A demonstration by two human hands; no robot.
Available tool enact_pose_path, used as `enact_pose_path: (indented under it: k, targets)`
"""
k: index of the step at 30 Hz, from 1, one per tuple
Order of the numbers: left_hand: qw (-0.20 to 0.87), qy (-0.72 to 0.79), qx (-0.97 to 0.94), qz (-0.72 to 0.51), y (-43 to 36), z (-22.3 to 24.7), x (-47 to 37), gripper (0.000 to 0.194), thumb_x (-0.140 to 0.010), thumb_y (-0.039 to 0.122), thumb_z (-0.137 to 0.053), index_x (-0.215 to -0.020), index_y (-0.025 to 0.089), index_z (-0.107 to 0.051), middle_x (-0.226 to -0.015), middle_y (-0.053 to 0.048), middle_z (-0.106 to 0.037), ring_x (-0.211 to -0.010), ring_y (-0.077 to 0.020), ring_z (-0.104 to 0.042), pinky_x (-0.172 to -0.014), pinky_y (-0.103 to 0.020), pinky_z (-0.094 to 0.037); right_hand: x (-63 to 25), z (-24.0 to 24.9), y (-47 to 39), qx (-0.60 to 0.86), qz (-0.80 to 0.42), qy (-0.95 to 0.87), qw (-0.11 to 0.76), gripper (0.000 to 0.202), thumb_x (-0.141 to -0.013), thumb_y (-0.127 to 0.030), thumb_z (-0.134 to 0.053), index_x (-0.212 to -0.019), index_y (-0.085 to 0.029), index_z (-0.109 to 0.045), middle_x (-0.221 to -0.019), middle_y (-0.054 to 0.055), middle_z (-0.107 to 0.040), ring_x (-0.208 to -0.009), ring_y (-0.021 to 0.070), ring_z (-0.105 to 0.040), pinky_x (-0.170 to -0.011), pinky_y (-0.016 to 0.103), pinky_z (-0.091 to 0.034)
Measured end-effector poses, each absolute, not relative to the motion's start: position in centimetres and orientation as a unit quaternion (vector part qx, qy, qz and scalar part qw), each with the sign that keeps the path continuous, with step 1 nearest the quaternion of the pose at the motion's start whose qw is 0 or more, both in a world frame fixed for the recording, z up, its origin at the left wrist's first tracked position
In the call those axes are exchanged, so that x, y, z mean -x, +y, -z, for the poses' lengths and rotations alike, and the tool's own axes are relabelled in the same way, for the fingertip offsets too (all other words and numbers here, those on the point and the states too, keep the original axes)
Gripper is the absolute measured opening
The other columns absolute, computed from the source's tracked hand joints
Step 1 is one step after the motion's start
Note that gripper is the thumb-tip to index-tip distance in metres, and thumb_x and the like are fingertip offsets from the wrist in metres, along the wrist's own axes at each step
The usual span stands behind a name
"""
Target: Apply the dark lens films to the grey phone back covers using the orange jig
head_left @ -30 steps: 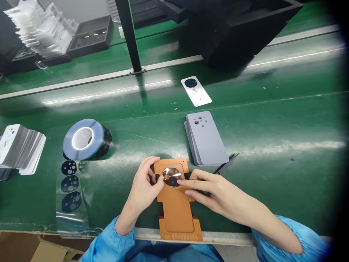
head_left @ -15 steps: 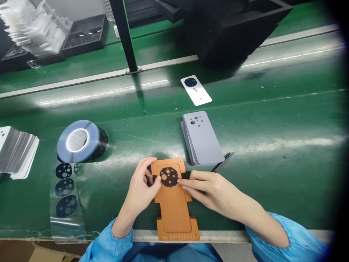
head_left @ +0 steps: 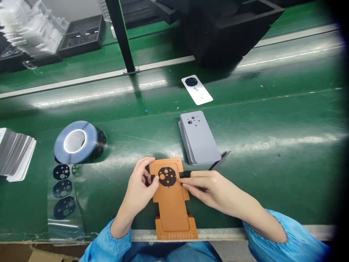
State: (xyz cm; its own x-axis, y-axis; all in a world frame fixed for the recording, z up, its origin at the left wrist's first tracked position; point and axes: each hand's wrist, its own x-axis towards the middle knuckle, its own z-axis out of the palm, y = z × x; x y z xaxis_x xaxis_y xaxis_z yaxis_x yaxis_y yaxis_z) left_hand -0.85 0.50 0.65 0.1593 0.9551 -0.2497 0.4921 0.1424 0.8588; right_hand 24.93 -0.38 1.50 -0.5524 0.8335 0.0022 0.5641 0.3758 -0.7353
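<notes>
An orange jig plate (head_left: 174,211) lies at the front edge of the table. On its upper part rests a black camera-shaped sticker (head_left: 170,179) with several round holes. My left hand (head_left: 142,185) is closed around the jig's upper left edge, its thumb tip at the sticker's left rim. Just right of the sticker, my right hand (head_left: 208,185) has its fingertips pressed together over the jig. A dark slender tool (head_left: 222,159), which looks like tweezers, projects beyond that hand. Its lower end is hidden, so I cannot tell whether the hand holds it.
Grey phone back panels (head_left: 201,140) are stacked behind the jig. Farther back lies a white panel (head_left: 200,94) with a black sticker. A roll of film (head_left: 62,143) with black stickers on its strip stands left, near more panels (head_left: 19,153). Dark bins (head_left: 218,40) stand behind.
The view has shifted slightly, moving most of the scene a little left. My right fingertips are slightly farther from the sticker's right rim. My left hand keeps its place on the jig.
</notes>
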Motion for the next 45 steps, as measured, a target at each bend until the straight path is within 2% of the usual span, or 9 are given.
enact_pose_path:
  k: [6, 10, 14, 17, 20, 25, 31, 38, 45]
  targets:
    - [0.464, 0.594, -0.605, -0.257, 0.5, -0.4, 1.0, 0.047, -0.085, 0.016, -0.061, -0.13, 0.028, -0.057, -0.132, -0.006, -0.056, -0.065, -0.007, -0.054, -0.057, -0.024, -0.046, -25.6, -3.1, -0.4, 0.439, -0.371, -0.775, 0.264, 0.025, -0.102, -0.023, -0.055, -0.115, -0.023, -0.076, -0.071, 0.0, -0.064, -0.057, 0.0117, -0.059, -0.053, 0.025, -0.047]
    - [0.471, 0.585, -0.604, -0.266, 0.5, -0.3, 1.1, 0.045, -0.085, 0.017, -0.061, -0.129, 0.027, -0.059, -0.129, -0.007, -0.059, -0.062, -0.0075, -0.055, -0.056, -0.025, -0.047, -26.9, -4.9, 1.5, 0.493, -0.249, -0.771, 0.317, 0.021, -0.1, -0.026, -0.057, -0.109, -0.023, -0.076, -0.085, 0.005, -0.07, -0.074, 0.0173, -0.065, -0.065, 0.031, -0.055]
    - [0.465, 0.575, -0.612, -0.281, 0.4, -0.4, 1.3, 0.044, -0.085, 0.018, -0.06, -0.128, 0.027, -0.061, -0.126, -0.007, -0.061, -0.062, -0.0094, -0.057, -0.057, -0.026, -0.048, -28.9, -5.9, 6.8, 0.565, -0.143, -0.781, 0.223, 0.032, -0.095, -0.036, -0.063, -0.125, -0.024, -0.07, -0.121, 0.012, -0.067, -0.114, 0.0302, -0.063, -0.097, 0.049, -0.055]
    - [0.459, 0.567, -0.617, -0.294, 0.2, -0.5, 1.4, 0.042, -0.085, 0.018, -0.06, -0.126, 0.025, -0.063, -0.119, -0.007, -0.064, -0.062, -0.0105, -0.058, -0.058, -0.027, -0.049, -30.2, -5.8, 11.2, 0.595, -0.153, -0.78, 0.12, 0.068, -0.087, -0.046, -0.073, -0.147, -0.022, -0.053, -0.153, 0.017, -0.047, -0.142, 0.0391, -0.043, -0.115, 0.057, -0.041]
    - [0.455, 0.566, -0.617, -0.304, 0.1, -0.5, 1.4, 0.042, -0.085, 0.02, -0.06, -0.126, 0.024, -0.063, -0.117, -0.007, -0.065, -0.059, -0.0101, -0.058, -0.061, -0.028, -0.052, -30.9, -5.5, 14.3, 0.603, -0.193, -0.773, 0.039, 0.087, -0.08, -0.053, -0.078, -0.153, -0.019, -0.046, -0.163, 0.02, -0.034, -0.151, 0.0435, -0.029, -0.121, 0.059, -0.031]
    - [0.442, 0.581, -0.619, -0.29, -0.1, -0.3, 1.2, 0.044, -0.084, 0.021, -0.057, -0.127, 0.024, -0.062, -0.125, -0.006, -0.063, -0.06, -0.0086, -0.056, -0.067, -0.028, -0.053, -30.9, -5.3, 15.5, 0.594, -0.228, -0.771, 0.018, 0.082, -0.075, -0.055, -0.079, -0.147, -0.024, -0.054, -0.16, 0.015, -0.041, -0.148, 0.0392, -0.038, -0.121, 0.053, -0.034]
    - [0.433, 0.58, -0.615, -0.314, -0.4, 0.4, 1.1, 0.049, -0.078, 0.017, -0.06, -0.126, 0.024, -0.063, -0.131, -0.005, -0.062, -0.057, -0.0076, -0.053, -0.067, -0.028, -0.053, -30.8, -5.6, 14.2, 0.598, -0.219, -0.752, 0.17, 0.066, -0.07, -0.05, -0.084, -0.129, -0.025, -0.065, -0.137, 0.01, -0.065, -0.127, 0.0358, -0.06, -0.112, 0.055, -0.045]
    - [0.451, 0.563, -0.608, -0.331, -0.4, 0.7, 1.3, 0.051, -0.078, 0.012, -0.058, -0.128, 0.022, -0.064, -0.135, -0.007, -0.061, -0.056, -0.0056, -0.055, -0.063, -0.026, -0.053, -29.8, -10.7, 10.2, 0.569, -0.384, -0.649, 0.328, 0.038, -0.077, -0.046, -0.084, -0.1, -0.02, -0.07, -0.091, 0.007, -0.075, -0.076, 0.0194, -0.069, -0.068, 0.032, -0.059]
    - [0.459, 0.545, -0.613, -0.342, -0.1, 0.6, 1.7, 0.052, -0.078, 0.012, -0.06, -0.13, 0.019, -0.063, -0.133, -0.008, -0.061, -0.061, -0.0063, -0.056, -0.065, -0.026, -0.053, -23.2, -10.1, 3.1, 0.514, -0.519, -0.63, 0.263, 0.039, -0.086, -0.043, -0.078, -0.114, -0.019, -0.064, -0.098, 0.008, -0.075, -0.07, 0.017, -0.07, -0.061, 0.03, -0.059]
